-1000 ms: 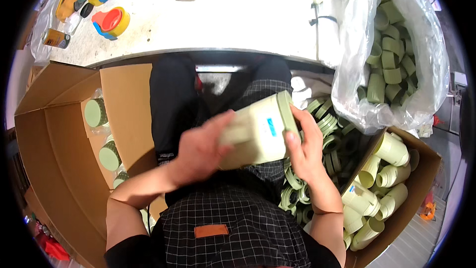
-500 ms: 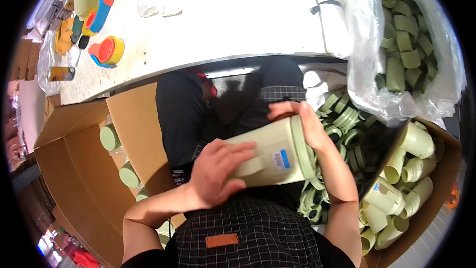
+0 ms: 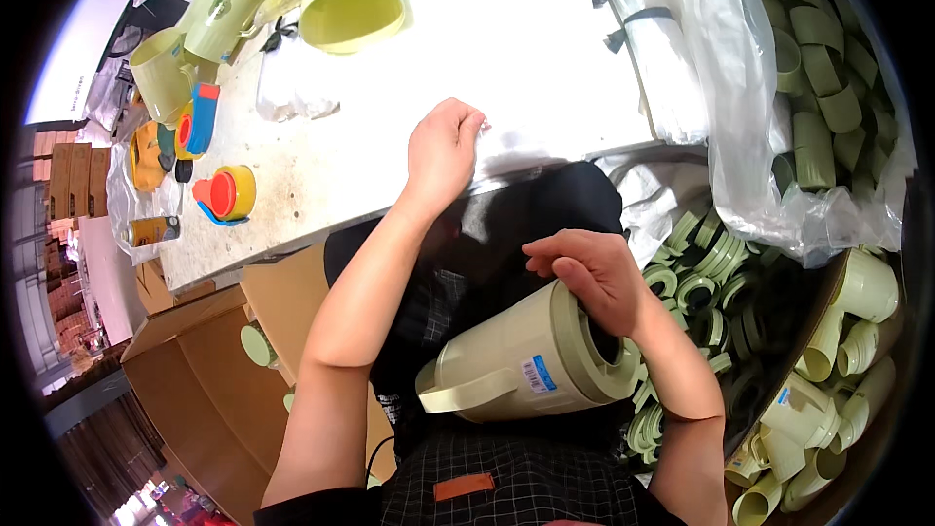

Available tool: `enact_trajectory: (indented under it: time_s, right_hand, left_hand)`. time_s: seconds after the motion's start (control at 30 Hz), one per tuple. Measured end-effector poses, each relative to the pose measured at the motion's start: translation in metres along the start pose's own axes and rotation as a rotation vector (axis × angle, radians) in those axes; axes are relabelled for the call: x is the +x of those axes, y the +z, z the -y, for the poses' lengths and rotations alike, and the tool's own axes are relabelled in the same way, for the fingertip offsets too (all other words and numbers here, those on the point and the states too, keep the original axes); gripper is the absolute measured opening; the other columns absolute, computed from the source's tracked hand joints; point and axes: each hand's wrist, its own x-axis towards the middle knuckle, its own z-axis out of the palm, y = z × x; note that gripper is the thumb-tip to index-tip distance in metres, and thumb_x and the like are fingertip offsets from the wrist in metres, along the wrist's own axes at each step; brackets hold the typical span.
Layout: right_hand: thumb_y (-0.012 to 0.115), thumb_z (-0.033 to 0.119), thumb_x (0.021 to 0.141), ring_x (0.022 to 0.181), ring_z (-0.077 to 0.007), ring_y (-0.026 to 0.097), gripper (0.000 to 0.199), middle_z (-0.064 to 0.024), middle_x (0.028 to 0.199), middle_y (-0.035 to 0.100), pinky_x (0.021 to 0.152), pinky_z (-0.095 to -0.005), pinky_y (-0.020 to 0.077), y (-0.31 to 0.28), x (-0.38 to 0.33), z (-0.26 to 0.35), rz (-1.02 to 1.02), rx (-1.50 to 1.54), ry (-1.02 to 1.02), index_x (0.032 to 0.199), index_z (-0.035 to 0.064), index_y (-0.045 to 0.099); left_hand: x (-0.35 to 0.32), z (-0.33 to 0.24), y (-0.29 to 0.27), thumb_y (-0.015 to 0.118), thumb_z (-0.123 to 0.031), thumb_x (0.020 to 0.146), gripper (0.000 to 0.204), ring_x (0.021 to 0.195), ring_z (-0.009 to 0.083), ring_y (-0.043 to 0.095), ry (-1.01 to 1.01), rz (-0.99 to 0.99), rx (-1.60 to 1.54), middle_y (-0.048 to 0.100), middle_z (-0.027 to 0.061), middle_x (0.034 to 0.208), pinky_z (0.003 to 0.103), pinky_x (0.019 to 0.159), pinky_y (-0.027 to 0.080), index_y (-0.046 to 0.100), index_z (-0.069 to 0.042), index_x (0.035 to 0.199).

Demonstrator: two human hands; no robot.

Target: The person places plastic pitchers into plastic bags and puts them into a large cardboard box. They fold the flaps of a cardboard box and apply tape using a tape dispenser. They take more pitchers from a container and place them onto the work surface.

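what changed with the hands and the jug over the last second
The left hand let go of the pale green jug and reached forward onto the white table, where it touches a clear plastic bag. The jug sank onto the lap, lying on its side. The right hand stayed at the jug's open mouth.

Right hand [image 3: 596, 278] fingers hidden inside jug [image 3: 526, 365] mouth; jug base behind left forearm [image 3: 355, 312].

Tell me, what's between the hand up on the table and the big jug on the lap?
In the head view, only the person's dark lap and the table edge lie between the left hand and the pale green jug. The right hand rests on the jug's rim.
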Motion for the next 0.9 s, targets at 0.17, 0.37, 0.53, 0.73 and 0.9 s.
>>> enact_trajectory:
  time_s: [0.17,0.37,0.53,0.73,0.9]
  right_hand:
    - [0.077,0.016,0.086,0.084,-0.0172,0.066,0.028,-0.0105,0.094,0.070,0.075,-0.0303,0.0530,0.007,0.028,0.007,-0.417,0.008,0.255,0.106,0.0000,0.065]
    - [0.079,0.012,0.083,0.068,-0.0083,0.054,0.022,-0.0007,0.076,0.064,0.064,-0.0239,0.0465,0.009,0.020,0.007,-0.502,0.241,0.246,0.095,0.0003,0.065]
    - [0.076,0.013,0.087,0.063,-0.0068,0.055,0.015,-0.0013,0.070,0.064,0.060,-0.0240,0.0466,0.017,0.018,0.002,-0.395,0.053,0.259,0.086,0.0006,0.067]
    - [0.078,0.013,0.086,0.066,-0.0086,0.058,0.016,-0.0028,0.073,0.066,0.062,-0.0244,0.0478,0.016,0.017,0.006,-0.422,0.068,0.216,0.086,0.0017,0.067]
    - [0.079,0.005,0.082,0.073,-0.0077,0.059,0.018,-0.0019,0.081,0.067,0.064,-0.0232,0.0480,0.011,0.021,-0.014,-0.520,0.245,0.151,0.096,0.0022,0.067]
  left_hand:
    - [0.008,-0.002,-0.014,0.048,-0.014,0.097,0.027,0.082,0.0262,0.065,-0.145,0.073,-0.715,0.068,0.0120,0.086,0.039,0.081,0.050,0.068,-0.001,0.086]
    - [-0.052,-0.084,-0.034,0.056,-0.007,0.098,0.018,0.081,0.0133,0.059,-0.175,-0.216,-0.452,0.069,0.0092,0.088,0.028,0.077,0.048,0.068,0.001,0.089]
    - [-0.041,-0.066,-0.020,0.085,-0.006,0.067,0.051,0.111,0.0348,0.055,0.354,-0.337,0.066,0.062,0.0155,0.112,0.043,0.099,0.043,0.061,-0.003,0.112]
    - [0.023,-0.023,-0.002,0.068,-0.008,0.091,0.012,0.085,0.0221,0.066,-0.113,0.088,-0.624,0.069,0.0108,0.089,0.034,0.082,0.051,0.066,0.003,0.094]
    - [-0.053,-0.088,0.002,0.063,0.003,0.092,0.002,0.083,0.0147,0.067,-0.142,0.326,-0.807,0.071,0.0103,0.088,0.028,0.077,0.054,0.064,0.002,0.090]
